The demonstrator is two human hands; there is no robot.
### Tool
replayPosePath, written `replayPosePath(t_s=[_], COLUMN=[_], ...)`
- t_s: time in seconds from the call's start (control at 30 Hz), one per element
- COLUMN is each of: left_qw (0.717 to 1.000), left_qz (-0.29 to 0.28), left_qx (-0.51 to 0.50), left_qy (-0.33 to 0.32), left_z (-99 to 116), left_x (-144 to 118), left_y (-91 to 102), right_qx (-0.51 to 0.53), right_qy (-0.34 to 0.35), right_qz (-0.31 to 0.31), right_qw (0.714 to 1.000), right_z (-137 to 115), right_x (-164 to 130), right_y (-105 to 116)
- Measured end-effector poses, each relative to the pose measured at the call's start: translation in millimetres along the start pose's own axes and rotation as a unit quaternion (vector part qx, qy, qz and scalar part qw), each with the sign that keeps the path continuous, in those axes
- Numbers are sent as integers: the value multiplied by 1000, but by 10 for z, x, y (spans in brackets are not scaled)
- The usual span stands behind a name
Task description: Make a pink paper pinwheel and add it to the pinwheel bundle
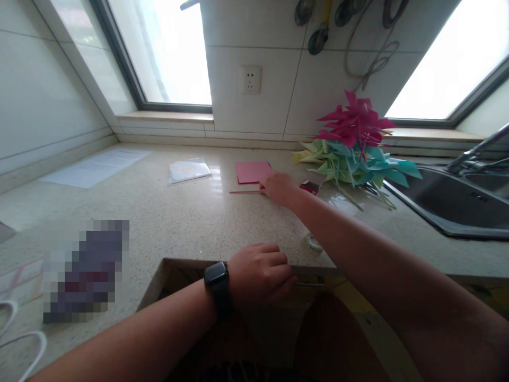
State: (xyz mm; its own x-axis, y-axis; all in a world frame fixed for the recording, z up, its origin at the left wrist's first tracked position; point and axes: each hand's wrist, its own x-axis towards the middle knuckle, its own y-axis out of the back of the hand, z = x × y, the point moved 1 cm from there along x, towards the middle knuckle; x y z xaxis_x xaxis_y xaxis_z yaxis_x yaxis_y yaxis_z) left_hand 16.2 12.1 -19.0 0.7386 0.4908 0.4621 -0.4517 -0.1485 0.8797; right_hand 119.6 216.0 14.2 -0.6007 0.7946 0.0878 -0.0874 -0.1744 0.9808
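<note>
My right hand (pixel 279 188) is stretched across the countertop, its fingertips closed at the right end of a thin pink stick (pixel 244 192). Just behind the stick lies a stack of square pink paper (pixel 253 172), partly covered by the same hand. Near the counter's front edge, my left hand (pixel 260 273) is loosely curled, with a dark watch on the wrist; nothing shows in its fingers. A small red and black packet (pixel 309 187) sits beside my right wrist. A roll of clear tape (pixel 314 242) lies partly behind my right forearm.
Pink, blue, green and yellow paper pinwheels or flowers (pixel 358 143) are piled at right, next to a sink (pixel 457 212). A clear packet (pixel 189 171) and a white sheet (pixel 97 167) lie at back left. A blurred dark object (pixel 93 270) and white cable (pixel 37 345) are at left.
</note>
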Motion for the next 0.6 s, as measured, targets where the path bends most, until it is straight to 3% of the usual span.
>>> replayPosePath(t_s=[0.37,0.6], left_qw=[1000,1000], left_qz=[15,15], left_qx=[1,2], left_qy=[-12,-6], left_z=[-10,-15], left_x=[15,8], left_y=[8,-6], right_qx=[25,31], right_qy=[4,43], right_qz=[67,24], right_qw=[997,998], right_z=[206,216], right_x=[266,394], right_y=[-56,-137])
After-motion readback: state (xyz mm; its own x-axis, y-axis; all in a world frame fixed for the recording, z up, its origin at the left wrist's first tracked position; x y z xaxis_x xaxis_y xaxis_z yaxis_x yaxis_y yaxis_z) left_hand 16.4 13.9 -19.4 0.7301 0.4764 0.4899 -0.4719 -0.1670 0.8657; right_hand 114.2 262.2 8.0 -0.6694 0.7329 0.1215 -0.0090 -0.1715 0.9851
